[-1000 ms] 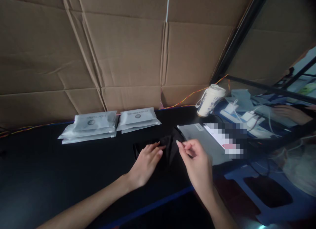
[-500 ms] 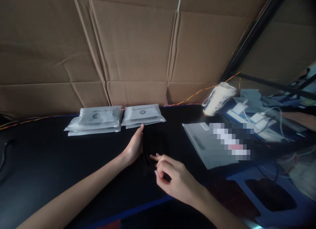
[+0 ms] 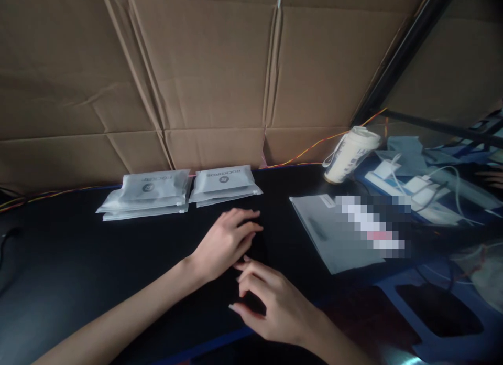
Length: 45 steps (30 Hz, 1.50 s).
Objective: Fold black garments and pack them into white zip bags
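My left hand (image 3: 226, 242) lies palm down over the middle of the black table (image 3: 129, 260), its fingers stretched to the right and slightly apart. Beneath it a black item blends into the tabletop, so its outline and kind cannot be made out. Close below is my right hand (image 3: 275, 302), with bent fingers and the thumb held away from them. Its fingertips meet the underside of my left hand near the wrist side. Beyond both hands lie frosted zip bags marked ROCKBROS, a stack on the left (image 3: 147, 194) and another on the right (image 3: 223, 184).
A flat frosted bag (image 3: 330, 239) lies to the right, partly pixelated. Behind it a white tumbler (image 3: 351, 154) leans. Chargers and white cables (image 3: 420, 189) crowd the right side near a blue plastic stool (image 3: 393, 307). Cardboard (image 3: 212, 66) walls off the back.
My left hand has turned from upright at the black item's left edge to palm down over it. My right hand has shifted slightly down and left, its thumb spreading away.
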Motion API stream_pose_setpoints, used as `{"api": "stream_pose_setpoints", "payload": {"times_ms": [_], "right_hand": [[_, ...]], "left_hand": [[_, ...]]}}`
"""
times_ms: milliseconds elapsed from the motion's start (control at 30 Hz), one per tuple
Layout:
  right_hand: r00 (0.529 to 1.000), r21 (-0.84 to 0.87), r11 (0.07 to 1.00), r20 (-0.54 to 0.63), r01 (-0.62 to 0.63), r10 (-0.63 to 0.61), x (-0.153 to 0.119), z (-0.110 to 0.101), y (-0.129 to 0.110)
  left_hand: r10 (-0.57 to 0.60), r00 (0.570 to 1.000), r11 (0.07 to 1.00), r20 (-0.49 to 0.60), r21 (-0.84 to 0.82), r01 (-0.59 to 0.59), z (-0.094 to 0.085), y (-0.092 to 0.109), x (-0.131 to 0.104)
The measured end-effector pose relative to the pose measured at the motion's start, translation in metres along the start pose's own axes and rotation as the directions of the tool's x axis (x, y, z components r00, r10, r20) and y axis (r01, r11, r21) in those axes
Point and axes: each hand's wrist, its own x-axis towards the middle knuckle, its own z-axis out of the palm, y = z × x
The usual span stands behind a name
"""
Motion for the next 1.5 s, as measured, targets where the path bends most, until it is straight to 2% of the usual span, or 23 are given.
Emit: {"api": "stream_pose_setpoints", "payload": {"times_ms": [67, 100, 200, 300, 367, 433, 500, 567, 633, 767, 833, 933, 1000, 1067, 1133, 1200, 1267, 1300, 1400, 1500], "right_hand": [[1.0, -0.019, 1.0, 0.002, 0.001, -0.001, -0.004, 0.0, -0.001], [1.0, -0.027, 1.0, 0.005, 0.002, -0.002, -0.007, -0.001, -0.002], [0.999, -0.023, 0.999, 0.025, -0.032, 0.033, -0.017, -0.008, -0.006], [0.991, 0.023, 0.991, 0.009, -0.135, 0.135, -0.024, -0.02, -0.005], [0.964, 0.025, 0.968, -0.084, -0.251, 0.252, -0.026, -0.029, 0.002], [0.895, -0.016, 0.913, -0.203, -0.409, 0.397, -0.023, -0.036, 0.011], [0.819, -0.058, 0.836, -0.249, -0.545, 0.516, -0.018, -0.041, 0.021], [0.791, -0.082, 0.792, -0.181, -0.605, 0.585, -0.009, -0.044, 0.027], [0.785, -0.115, 0.776, -0.087, -0.62, 0.613, 0.0, -0.044, 0.03], [0.761, -0.209, 0.745, 0.005, -0.634, 0.649, 0.017, -0.041, 0.028], [0.749, -0.197, 0.742, 0.048, -0.641, 0.66, 0.022, -0.039, 0.025], [0.763, -0.035, 0.771, 0.126, -0.635, 0.634, 0.026, -0.041, 0.023], [0.769, 0.078, 0.769, 0.164, -0.635, 0.618, 0.026, -0.047, 0.023], [0.769, 0.081, 0.767, 0.145, -0.637, 0.623, 0.028, -0.058, 0.025], [0.79, -0.034, 0.79, 0.02, -0.612, 0.613, 0.032, -0.072, 0.029], [0.832, -0.24, 0.797, -0.163, -0.555, 0.53, 0.037, -0.087, 0.035], [0.875, -0.465, 0.742, -0.284, -0.482, 0.391, 0.04, -0.095, 0.042], [0.902, -0.555, 0.713, -0.294, -0.43, 0.315, 0.041, -0.096, 0.046], [0.98, -0.681, 0.706, -0.165, -0.194, 0.11, 0.036, -0.083, 0.057], [0.999, -0.662, 0.749, -0.008, 0.035, -0.054, 0.025, -0.054, 0.058]], "left_hand": [[0.096, 0.98, 0.995, 0.172, -0.035, -0.092, 0.003, -0.002, -0.001], [0.111, 0.968, 0.994, 0.224, -0.05, -0.102, 0.006, -0.004, -0.002], [0.054, 0.96, 0.999, 0.273, -0.019, -0.051, 0.012, -0.012, -0.003], [-0.036, 0.966, 0.998, 0.258, 0.057, 0.022, 0.016, -0.014, -0.004], [-0.069, 0.968, 0.994, 0.241, 0.094, 0.048, 0.02, -0.012, -0.005], [-0.097, 0.973, 0.989, 0.211, 0.131, 0.07, 0.023, -0.008, -0.006], [-0.155, 0.974, 0.975, 0.165, 0.183, 0.124, 0.027, -0.002, -0.008], [-0.23, 0.965, 0.952, 0.122, 0.232, 0.198, 0.03, 0.003, -0.009], [-0.292, 0.952, 0.931, 0.096, 0.258, 0.26, 0.033, 0.008, -0.01], [-0.341, 0.938, 0.918, 0.069, 0.241, 0.316, 0.035, 0.012, -0.013], [-0.357, 0.932, 0.919, 0.06, 0.204, 0.339, 0.035, 0.013, -0.014], [-0.37, 0.929, 0.925, 0.023, 0.104, 0.366, 0.034, 0.012, -0.017], [-0.362, 0.931, 0.931, -0.043, 0.026, 0.364, 0.033, 0.011, -0.019], [-0.367, 0.922, 0.93, -0.123, -0.046, 0.364, 0.031, 0.011, -0.02], [-0.383, 0.904, 0.923, -0.188, -0.099, 0.371, 0.03, 0.011, -0.021], [-0.371, 0.898, 0.929, -0.238, -0.105, 0.356, 0.03, 0.01, -0.021], [-0.289, 0.912, 0.956, -0.29, -0.03, 0.293, 0.031, 0.01, -0.021], [-0.224, 0.923, 0.968, -0.313, 0.035, 0.247, 0.032, 0.01, -0.021], [-0.026, 0.943, 0.96, -0.333, 0.253, 0.116, 0.034, 0.014, -0.021], [0.068, 0.973, 0.912, -0.22, 0.409, 0.029, 0.037, 0.021, -0.022]]}}
